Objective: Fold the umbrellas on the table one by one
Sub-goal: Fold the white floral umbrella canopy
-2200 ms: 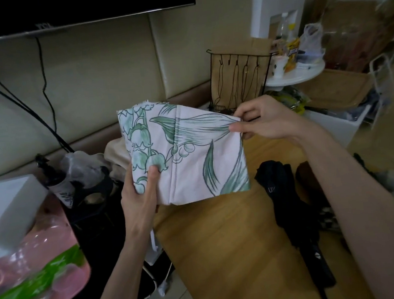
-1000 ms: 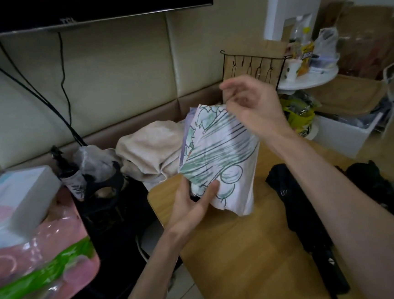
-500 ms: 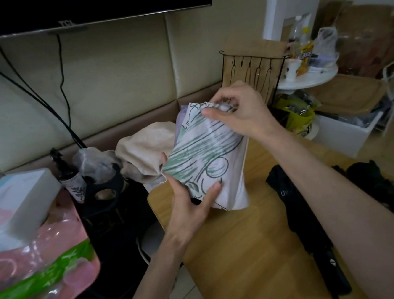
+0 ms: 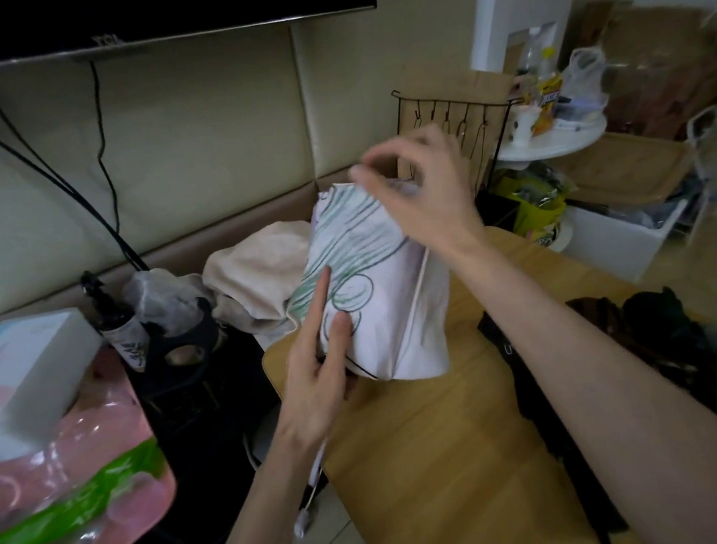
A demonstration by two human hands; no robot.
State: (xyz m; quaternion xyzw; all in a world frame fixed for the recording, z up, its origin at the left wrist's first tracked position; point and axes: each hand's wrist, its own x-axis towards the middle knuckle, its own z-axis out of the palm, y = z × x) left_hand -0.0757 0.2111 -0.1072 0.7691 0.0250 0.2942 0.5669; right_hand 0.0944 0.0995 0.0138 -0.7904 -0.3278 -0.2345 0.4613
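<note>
A white umbrella with a green flower print point(image 4: 375, 287) stands upright over the far left corner of the wooden table point(image 4: 430, 473). My left hand point(image 4: 315, 388) grips its lower end, with the forefinger stretched up along the cloth. My right hand point(image 4: 423, 188), blurred by motion, is at the top and pinches the upper edge of the canopy. A black folded umbrella point(image 4: 535, 382) lies on the table to the right, partly hidden under my right forearm. Another dark bundle point(image 4: 674, 331) lies at the table's right edge.
A beige cloth heap point(image 4: 257, 276) lies behind the table's corner. A black wire rack point(image 4: 452, 129) stands at the back. To the left are a white box point(image 4: 22, 366), a pink and green bag point(image 4: 66, 514) and a dark spray bottle point(image 4: 114, 319).
The spread canopy has been gathered into a narrower upright bundle. My right hand has moved from the side edge to the top. My left hand has slid down to the lower end.
</note>
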